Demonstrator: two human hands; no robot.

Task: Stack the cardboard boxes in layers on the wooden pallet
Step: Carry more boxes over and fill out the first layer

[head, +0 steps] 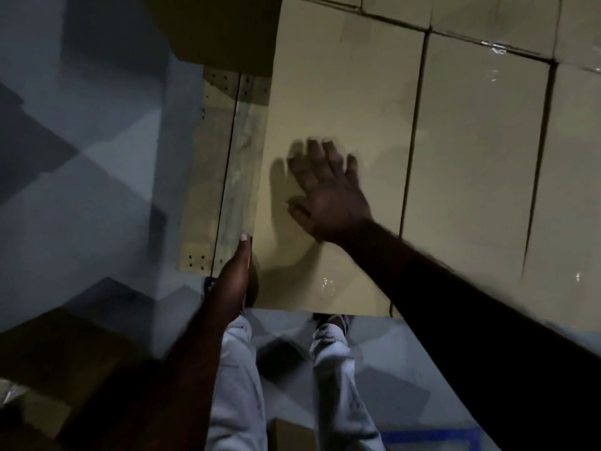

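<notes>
Pressing a cardboard box [331, 109] on the wooden pallet [224, 177]

A grey floor [97, 190] is lying in dim light, crossed by angular shadows, with a blue strip [432, 439] showing at the bottom edge. The pallet's pale boards are showing nail heads just left of the box, which is sitting at the near left corner of a layer, just beside neighbouring boxes [481, 157]. Clear tape [497, 48] is glinting on them. The right hand [328, 193] is lying flat on the box top, fingers spread. The left hand [232, 278] is pressing the box's left side, fingers straight along it. Any print is too dim to read.
</notes>
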